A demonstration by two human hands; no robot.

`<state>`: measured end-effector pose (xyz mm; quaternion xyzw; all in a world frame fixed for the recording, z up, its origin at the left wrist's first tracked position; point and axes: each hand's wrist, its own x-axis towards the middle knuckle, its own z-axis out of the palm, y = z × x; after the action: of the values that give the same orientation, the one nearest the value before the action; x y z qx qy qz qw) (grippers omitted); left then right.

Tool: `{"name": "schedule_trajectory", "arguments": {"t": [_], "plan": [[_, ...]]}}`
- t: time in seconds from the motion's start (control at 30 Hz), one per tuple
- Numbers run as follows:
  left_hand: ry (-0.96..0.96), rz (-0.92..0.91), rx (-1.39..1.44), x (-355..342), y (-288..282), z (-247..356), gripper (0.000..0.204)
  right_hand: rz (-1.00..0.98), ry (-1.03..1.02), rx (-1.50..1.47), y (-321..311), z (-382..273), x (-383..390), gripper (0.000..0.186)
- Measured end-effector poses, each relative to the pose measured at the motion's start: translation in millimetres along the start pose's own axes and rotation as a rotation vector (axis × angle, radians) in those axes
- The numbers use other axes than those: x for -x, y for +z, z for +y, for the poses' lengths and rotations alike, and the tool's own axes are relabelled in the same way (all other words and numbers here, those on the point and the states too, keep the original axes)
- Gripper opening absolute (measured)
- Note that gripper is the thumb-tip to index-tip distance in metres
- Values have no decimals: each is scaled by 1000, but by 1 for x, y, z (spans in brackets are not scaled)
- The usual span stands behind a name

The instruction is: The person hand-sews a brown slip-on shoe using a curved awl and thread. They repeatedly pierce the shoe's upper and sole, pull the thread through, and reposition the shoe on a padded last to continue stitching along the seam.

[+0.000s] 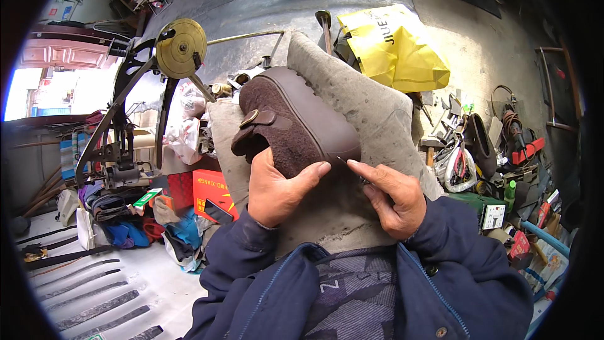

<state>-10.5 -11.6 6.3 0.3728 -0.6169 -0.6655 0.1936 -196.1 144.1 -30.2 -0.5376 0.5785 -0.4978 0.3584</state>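
Note:
A dark brown shoe (318,110) with a fuzzy upper, a strap with a round buckle and a thick smooth sole lies tilted on its side over my lap. My left hand (269,190) grips it at the opening, fingers hidden inside and thumb along the outside by the sole edge. Close to that edge, my right hand (397,200) pinches a thin pointed metal tool (341,160). Its tip is at or very near the seam between upper and sole; whether it pierces the material I cannot tell. Most of the tool is hidden by my fingers. A stained grey cloth (385,116) covers my lap beneath the shoe.
On the left stands a hand-cranked sewing machine with a brass-coloured wheel (181,48). Beside my left forearm are a red box (214,189) and piled cloth scraps (129,217). A yellow bag (402,50) sits ahead. Tools and a dark shoe (480,138) crowd the right.

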Motion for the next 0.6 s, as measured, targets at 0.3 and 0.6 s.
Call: {"name": "schedule_trajectory", "arguments": {"t": [0.3,0.6], "plan": [[-13,6,-31,2,-3,-1,30,-53,-38,-6,2,2,2,64],[-4,-9,-70,8,-5,5,24,-13,93,96,5,-26,4,61]]}}
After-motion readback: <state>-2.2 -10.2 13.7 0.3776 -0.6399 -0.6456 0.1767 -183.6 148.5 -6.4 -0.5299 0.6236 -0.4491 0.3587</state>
